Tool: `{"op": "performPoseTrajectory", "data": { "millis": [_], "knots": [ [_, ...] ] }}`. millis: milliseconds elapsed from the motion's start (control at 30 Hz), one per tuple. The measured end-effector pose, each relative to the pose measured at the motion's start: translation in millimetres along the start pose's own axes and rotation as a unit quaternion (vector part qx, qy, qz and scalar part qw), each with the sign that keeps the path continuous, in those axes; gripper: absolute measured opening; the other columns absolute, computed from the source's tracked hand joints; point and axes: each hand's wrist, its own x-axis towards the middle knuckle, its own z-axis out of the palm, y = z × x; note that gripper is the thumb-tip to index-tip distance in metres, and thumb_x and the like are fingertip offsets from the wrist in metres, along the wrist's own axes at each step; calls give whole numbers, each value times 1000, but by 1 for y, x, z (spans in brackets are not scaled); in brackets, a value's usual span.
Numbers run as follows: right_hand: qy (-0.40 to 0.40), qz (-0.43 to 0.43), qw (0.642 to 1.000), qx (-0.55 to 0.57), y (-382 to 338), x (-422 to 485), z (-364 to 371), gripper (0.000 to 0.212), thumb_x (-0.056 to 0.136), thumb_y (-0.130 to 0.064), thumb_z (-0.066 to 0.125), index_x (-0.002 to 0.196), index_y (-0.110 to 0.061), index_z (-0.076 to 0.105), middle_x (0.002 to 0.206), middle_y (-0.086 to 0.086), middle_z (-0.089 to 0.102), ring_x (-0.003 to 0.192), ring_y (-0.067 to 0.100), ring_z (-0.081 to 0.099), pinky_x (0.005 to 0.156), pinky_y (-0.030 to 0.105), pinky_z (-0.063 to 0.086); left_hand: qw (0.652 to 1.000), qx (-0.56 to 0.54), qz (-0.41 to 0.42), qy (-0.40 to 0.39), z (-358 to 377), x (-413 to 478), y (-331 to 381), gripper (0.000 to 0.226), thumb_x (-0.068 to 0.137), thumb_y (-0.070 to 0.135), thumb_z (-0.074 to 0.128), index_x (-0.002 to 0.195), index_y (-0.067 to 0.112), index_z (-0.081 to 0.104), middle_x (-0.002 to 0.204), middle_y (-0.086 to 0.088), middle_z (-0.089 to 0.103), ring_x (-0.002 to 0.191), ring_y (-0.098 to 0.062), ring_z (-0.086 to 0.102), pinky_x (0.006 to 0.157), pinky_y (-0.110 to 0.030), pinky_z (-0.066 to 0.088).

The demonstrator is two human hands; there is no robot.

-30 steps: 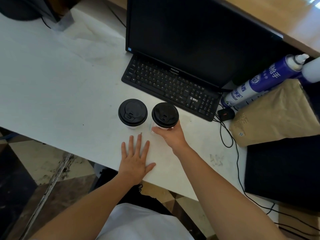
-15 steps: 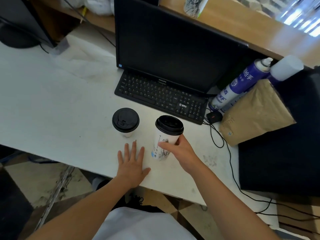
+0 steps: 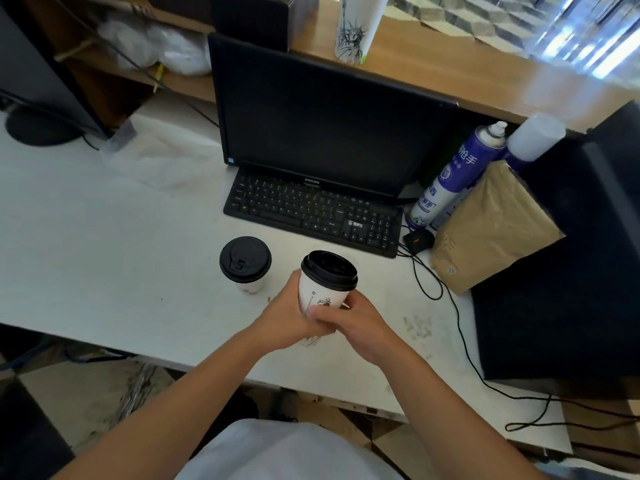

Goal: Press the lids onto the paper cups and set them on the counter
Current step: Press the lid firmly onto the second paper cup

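1. A white paper cup (image 3: pixel 317 296) with a dark line drawing on its side sits low of centre in the frame, tilted slightly, and capped by a glossy black plastic lid (image 3: pixel 329 270) with a raised rim.
2. The left hand (image 3: pixel 291 317) wraps the cup's left side, fingers curled round the wall; the right hand (image 3: pixel 353 323) closes on its lower right side, thumb across the front. Both grip the same cup; its base is hidden behind the hands, so whether it touches the desk cannot be told.
3. A second cup (image 3: pixel 246 271), shorter in view, stands upright just left of the held one and apart from it, with a matching round black lid (image 3: pixel 245 258) showing a small moulded sip tab.
4. Both sit over a matte white desk (image 3: pixel 104 237), smudged and scuffed near its front edge, which runs diagonally across the lower frame.
5. Behind the cups lie a flat black keyboard (image 3: pixel 311 211) and a dark rectangular monitor (image 3: pixel 322 119).
6. At centre right, a blue-and-white spray can (image 3: pixel 453 174) leans beside a crinkled brown paper bag (image 3: pixel 491 226); thin black cables (image 3: pixel 450 299) loop across the desk.
7. A smooth wooden counter (image 3: pixel 450 64) crosses the upper right, with a tall white printed cup (image 3: pixel 356 26) on it.
8. Bare desk spreads wide at the left of the frame.
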Motion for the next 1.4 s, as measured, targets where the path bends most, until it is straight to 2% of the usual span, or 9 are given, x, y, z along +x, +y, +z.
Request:
{"op": "performPoseTrajectory", "data": {
  "millis": [133,267,433,533,700,833,1033,1167,1400],
  "knots": [
    [-35,-2,999,27,-7,-4,-1,79,60,-25,90,132,-11,60,126,10,70,116,25,68,101,45,54,996,56,19,68,5,5,7,86,50,40,94,124,39,49,112,13,68,105,-14,69,85,-45,61],
    [-46,-19,997,57,-19,-7,-14,67,73,-16,85,135,-16,58,133,9,65,116,26,68,98,49,56,988,113,20,99,3,3,15,79,63,23,89,126,35,43,103,13,64,91,-7,66,64,-21,55],
    [0,-41,999,30,-33,-9,-24,48,84,-32,77,128,-19,64,124,7,67,105,22,68,86,39,58,974,193,35,111,1,2,16,85,61,23,85,133,31,41,107,8,63,92,-16,66,73,-43,61],
    [39,-51,997,-48,-39,-10,-18,50,82,-49,72,124,-23,66,123,0,68,111,19,67,83,37,60,967,217,45,126,5,2,16,85,59,27,82,132,33,40,110,7,61,94,-17,65,72,-44,61],
    [101,-67,976,-181,-46,-12,-4,31,91,-51,64,113,-29,60,108,-12,65,99,10,64,84,35,58,950,260,68,159,11,1,14,81,59,26,83,129,31,43,111,8,60,93,-17,64,69,-40,61],
    [124,-81,970,-193,-47,-14,3,23,92,-50,63,97,-28,60,98,-9,65,88,8,62,81,36,56,961,224,48,153,15,-2,13,83,58,26,85,128,32,40,106,8,62,89,-17,65,70,-40,61],
    [131,-115,965,-195,-43,-15,6,46,81,-61,61,95,-18,66,94,1,67,86,17,63,77,42,56,982,149,20,114,12,-6,13,81,60,18,88,126,30,41,102,7,64,88,-14,67,62,-31,60],
    [113,-135,964,-199,-44,-17,6,46,78,-60,60,92,-17,66,92,4,67,79,12,58,70,29,47,989,115,17,94,8,-8,10,74,61,14,88,119,31,44,101,7,63,85,-12,67,59,-26,56],
    [81,-162,958,-221,-49,-23,4,39,77,-56,63,100,-25,67,100,-1,69,93,15,63,77,31,53,994,73,33,70,3,-5,2,79,55,20,89,121,33,49,106,5,67,92,-17,70,72,-45,63]
  ]
}}
